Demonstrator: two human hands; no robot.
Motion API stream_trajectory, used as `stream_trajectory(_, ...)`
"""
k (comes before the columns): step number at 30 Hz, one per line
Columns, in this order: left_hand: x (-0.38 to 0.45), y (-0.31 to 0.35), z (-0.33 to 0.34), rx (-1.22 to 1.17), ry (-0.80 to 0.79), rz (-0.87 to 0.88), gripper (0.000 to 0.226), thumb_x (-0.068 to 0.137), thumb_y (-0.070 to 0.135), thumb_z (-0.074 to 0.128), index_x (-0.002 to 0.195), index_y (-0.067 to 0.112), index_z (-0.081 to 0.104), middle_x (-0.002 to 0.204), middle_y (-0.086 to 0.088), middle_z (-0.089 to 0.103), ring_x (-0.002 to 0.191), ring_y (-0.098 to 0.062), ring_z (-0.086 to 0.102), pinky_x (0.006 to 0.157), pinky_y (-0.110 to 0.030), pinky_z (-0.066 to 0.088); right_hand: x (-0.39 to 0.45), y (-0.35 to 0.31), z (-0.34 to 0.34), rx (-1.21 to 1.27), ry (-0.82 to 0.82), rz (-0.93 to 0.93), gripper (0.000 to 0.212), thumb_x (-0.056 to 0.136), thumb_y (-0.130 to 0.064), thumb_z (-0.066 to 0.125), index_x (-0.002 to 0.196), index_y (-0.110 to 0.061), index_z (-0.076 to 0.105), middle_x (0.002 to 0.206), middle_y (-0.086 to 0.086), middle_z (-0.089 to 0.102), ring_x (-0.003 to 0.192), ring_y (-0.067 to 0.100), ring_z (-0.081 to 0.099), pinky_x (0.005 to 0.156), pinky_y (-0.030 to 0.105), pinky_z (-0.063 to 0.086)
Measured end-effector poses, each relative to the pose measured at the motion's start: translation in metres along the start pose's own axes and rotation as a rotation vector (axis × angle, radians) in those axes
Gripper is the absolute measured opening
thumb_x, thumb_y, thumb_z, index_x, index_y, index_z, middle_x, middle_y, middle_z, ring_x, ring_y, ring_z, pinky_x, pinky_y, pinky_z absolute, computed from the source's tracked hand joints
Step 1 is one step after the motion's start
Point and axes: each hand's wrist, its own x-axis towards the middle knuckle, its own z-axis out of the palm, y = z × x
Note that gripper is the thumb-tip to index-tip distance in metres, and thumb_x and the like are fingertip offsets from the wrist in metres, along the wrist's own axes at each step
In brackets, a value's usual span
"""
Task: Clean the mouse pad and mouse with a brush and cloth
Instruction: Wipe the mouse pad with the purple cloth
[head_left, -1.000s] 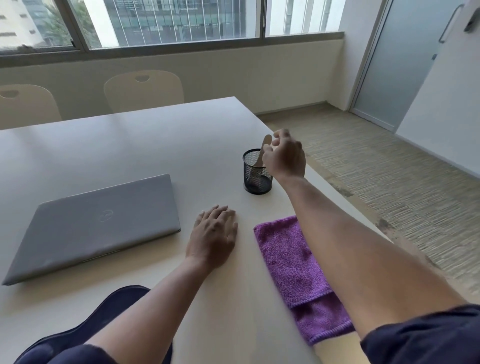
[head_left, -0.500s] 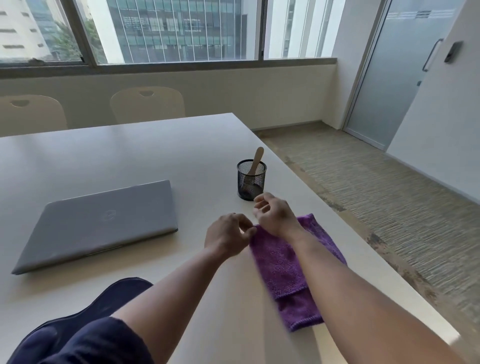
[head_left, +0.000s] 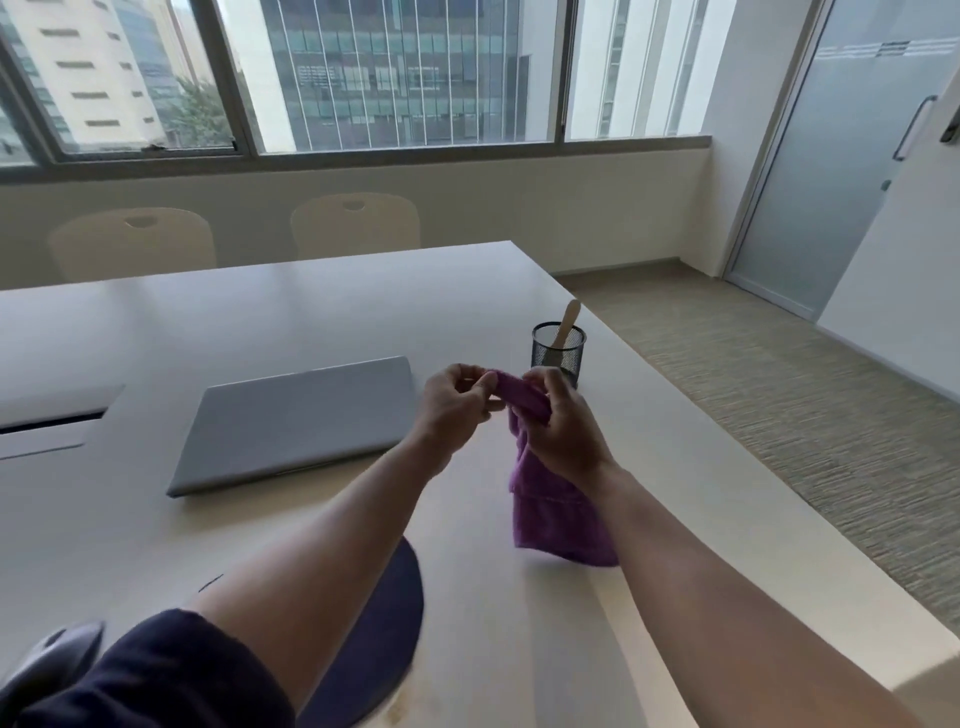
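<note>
Head view: held purple cloth (head_left: 540, 499) aloft at frame centre, top edge pinched in left hand (head_left: 457, 405) grip and right hand (head_left: 563, 431) grip, rest hanging above counter (head_left: 311, 312). Mouse pad (head_left: 374, 623) lay lower centre, mouse (head_left: 52, 660) lower left, brush (head_left: 565, 322) in mesh cup (head_left: 558, 348) beyond. Best refolded to a flat pad before wiping.

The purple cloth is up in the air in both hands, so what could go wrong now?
1. The purple cloth dangles from the left hand and right hand; swinging it might tip the mesh cup just behind, where the brush handle sticks out.
2. The left forearm crosses the dark mouse pad, so it could nudge the pad.
</note>
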Motion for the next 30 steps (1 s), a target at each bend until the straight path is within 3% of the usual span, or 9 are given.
stream_trajectory(4,-0.022,0.007,-0.048,0.033,0.066,0.001,0.005,0.096,0.021,0.062,0.092,0.018,0.062,0.081,0.002,0.07,0.063,-0.002,0.068,0.051,-0.013,0.048,0.003,-0.04,0.017,-0.045,0.035,-0.203,0.018,0.081,-0.004,0.069,0.098,-0.009,0.068,0.098,0.006,0.063,0.085,0.016,0.06,0.077,0.024,0.049)
stream_trajectory(10,-0.067,0.003,-0.128,0.09,0.174,-0.01,0.005,0.093,0.021,0.066,0.092,0.016,0.066,0.084,-0.003,0.07,0.063,-0.007,0.066,0.055,-0.014,0.048,-0.007,-0.102,0.056,-0.078,-0.094,-0.282,0.017,0.08,-0.003,0.07,0.095,-0.009,0.076,0.09,0.004,0.068,0.08,0.022,0.066,0.075,0.027,0.051)
stream_trajectory(15,-0.105,-0.016,-0.196,0.492,0.174,-0.008,0.007,0.09,0.018,0.067,0.092,0.025,0.067,0.079,0.009,0.068,0.069,-0.006,0.062,0.068,-0.021,0.051,-0.024,-0.135,0.087,-0.107,-0.345,-0.329,0.018,0.083,-0.01,0.073,0.1,-0.013,0.076,0.092,0.0,0.067,0.084,0.023,0.066,0.077,0.026,0.051)
stream_trajectory(18,-0.129,-0.026,-0.227,0.759,0.001,-0.043,0.031,0.086,0.019,0.07,0.116,0.022,0.065,0.103,0.009,0.068,0.098,-0.008,0.064,0.09,-0.029,0.052,-0.04,-0.145,0.108,-0.146,-0.519,-0.319,0.026,0.086,-0.016,0.07,0.111,-0.023,0.074,0.101,-0.004,0.064,0.093,0.019,0.064,0.084,0.028,0.05)
stream_trajectory(21,-0.155,-0.028,-0.246,0.965,-0.172,-0.083,0.059,0.081,0.037,0.073,0.135,0.026,0.053,0.134,0.006,0.056,0.125,-0.012,0.051,0.107,-0.032,0.04,-0.054,-0.152,0.13,-0.191,-0.661,-0.247,0.03,0.09,-0.02,0.063,0.116,-0.032,0.071,0.109,-0.009,0.057,0.103,0.014,0.059,0.095,0.03,0.046)
stream_trajectory(25,-0.179,-0.027,-0.255,1.163,-0.337,-0.198,0.114,0.057,0.073,0.075,0.151,0.026,0.031,0.152,0.012,0.035,0.137,-0.01,0.035,0.112,-0.023,0.029,-0.071,-0.155,0.157,-0.302,-0.841,-0.2,0.028,0.097,-0.037,0.052,0.117,-0.028,0.07,0.114,-0.003,0.042,0.117,0.016,0.041,0.113,0.032,0.03)
stream_trajectory(28,-0.19,-0.034,-0.257,1.246,-0.374,-0.214,0.123,0.054,0.068,0.08,0.154,0.025,0.022,0.158,0.014,0.024,0.142,-0.007,0.026,0.106,-0.015,0.022,-0.083,-0.152,0.17,-0.299,-0.903,-0.146,0.033,0.096,-0.052,0.048,0.098,-0.031,0.072,0.111,-0.006,0.04,0.115,0.016,0.034,0.111,0.029,0.022)
stream_trajectory(30,-0.193,-0.038,-0.256,1.248,-0.37,-0.197,0.122,0.058,0.061,0.083,0.155,0.024,0.019,0.16,0.012,0.02,0.144,-0.01,0.024,0.111,-0.019,0.022,-0.088,-0.15,0.174,-0.276,-0.842,-0.16,0.027,0.095,-0.045,0.056,0.094,-0.027,0.075,0.108,-0.008,0.045,0.112,0.014,0.04,0.109,0.027,0.028)
